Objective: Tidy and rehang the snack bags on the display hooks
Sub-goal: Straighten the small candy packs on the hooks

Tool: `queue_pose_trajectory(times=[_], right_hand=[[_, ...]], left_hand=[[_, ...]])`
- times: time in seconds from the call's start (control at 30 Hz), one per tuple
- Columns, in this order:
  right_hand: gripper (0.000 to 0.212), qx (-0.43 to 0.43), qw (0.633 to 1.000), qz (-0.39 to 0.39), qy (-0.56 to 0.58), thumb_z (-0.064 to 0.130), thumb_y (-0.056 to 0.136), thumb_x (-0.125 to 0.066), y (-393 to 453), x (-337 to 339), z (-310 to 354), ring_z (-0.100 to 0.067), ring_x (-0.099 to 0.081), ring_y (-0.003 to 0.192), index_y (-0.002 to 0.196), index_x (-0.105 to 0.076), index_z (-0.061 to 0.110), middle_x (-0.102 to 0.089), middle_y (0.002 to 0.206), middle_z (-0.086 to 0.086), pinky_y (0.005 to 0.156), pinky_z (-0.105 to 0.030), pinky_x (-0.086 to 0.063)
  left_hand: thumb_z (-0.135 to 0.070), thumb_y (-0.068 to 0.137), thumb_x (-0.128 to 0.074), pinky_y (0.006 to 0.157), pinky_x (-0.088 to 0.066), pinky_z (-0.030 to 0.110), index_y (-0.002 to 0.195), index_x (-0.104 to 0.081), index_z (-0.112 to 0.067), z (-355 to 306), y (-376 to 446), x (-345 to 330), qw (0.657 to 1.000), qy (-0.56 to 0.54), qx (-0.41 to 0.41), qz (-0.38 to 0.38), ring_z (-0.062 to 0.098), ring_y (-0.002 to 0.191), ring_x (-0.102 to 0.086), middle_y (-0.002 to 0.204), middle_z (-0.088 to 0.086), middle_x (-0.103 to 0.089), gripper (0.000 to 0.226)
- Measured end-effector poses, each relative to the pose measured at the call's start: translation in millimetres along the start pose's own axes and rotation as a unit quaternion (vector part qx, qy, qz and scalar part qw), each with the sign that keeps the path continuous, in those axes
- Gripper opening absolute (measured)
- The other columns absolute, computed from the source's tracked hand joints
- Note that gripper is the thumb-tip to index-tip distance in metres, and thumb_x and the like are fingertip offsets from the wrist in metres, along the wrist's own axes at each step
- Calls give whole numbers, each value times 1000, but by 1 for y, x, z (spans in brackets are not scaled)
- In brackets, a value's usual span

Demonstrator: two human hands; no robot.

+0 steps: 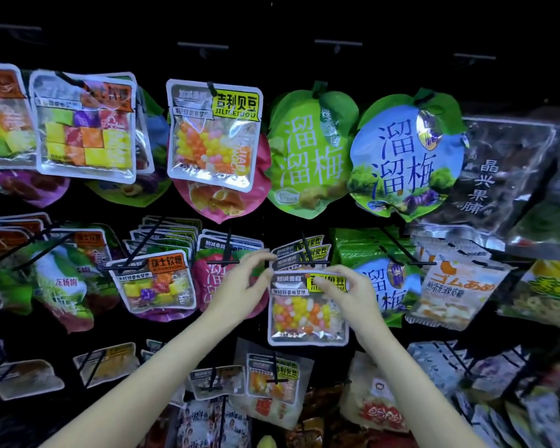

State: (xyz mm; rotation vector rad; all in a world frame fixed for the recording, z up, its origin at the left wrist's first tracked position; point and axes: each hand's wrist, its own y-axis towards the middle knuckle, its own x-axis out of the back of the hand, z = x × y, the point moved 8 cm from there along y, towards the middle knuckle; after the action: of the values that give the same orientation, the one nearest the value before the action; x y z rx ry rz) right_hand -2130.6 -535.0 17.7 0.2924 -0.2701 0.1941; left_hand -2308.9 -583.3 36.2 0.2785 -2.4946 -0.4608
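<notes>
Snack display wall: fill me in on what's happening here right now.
A person stands at a dark display wall of hanging snack packets. Both hands are up at the middle row: the right hand pinches the top edge of a clear packet of pink, yellow and orange jelly beans with a yellow label, holding it at the tip of a black wire hook that already carries matching packets. The left hand is at the packet's upper left corner, fingers curled; whether it touches is unclear. The packet doesn't look threaded on yet.

A jelly-bean bag (307, 307) hangs at the front of the middle row's centre hook (307, 253), with like bags (299, 250) behind it. The left hand (243, 282) is at its upper left corner, the right hand (349, 289) at its upper right. Just right hangs a plum bag (385, 286); left, a soft-candy bag (156, 281).
</notes>
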Motion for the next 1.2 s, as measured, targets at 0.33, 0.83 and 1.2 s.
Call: queue_pose_trajectory(times=[0.33,0.83,1.2], right_hand=[[14,20,995,-13,-99,6,84,-66,32,2,15,-4,-56,80,96,-67,12,-59,102,4,70,-4,-37],[45,196,944,-236,-123,13,84,-50,-34,-23,12,-6,-31,117,128,-44,6,-32,122,5,101,-34,-30],[25,393,892,-139,-171,9,88,-47,-56,-58,63,-13,-49,98,113,-48,12,-44,108,-2,86,-18,-44]], left_hand=[[1,93,-47,77,-43,4,115,-60,-15,25,-2,-5,998,8,59,-16,-1,91,-55,102,-8,-62,30],[4,89,-48,90,-43,24,127,-54,-14,84,-46,67,978,146,61,-139,10,116,-48,135,-4,-46,43],[-18,93,-53,91,-27,32,128,-50,-15,61,5,63,952,267,61,-137,21,115,-36,125,2,-54,35]])
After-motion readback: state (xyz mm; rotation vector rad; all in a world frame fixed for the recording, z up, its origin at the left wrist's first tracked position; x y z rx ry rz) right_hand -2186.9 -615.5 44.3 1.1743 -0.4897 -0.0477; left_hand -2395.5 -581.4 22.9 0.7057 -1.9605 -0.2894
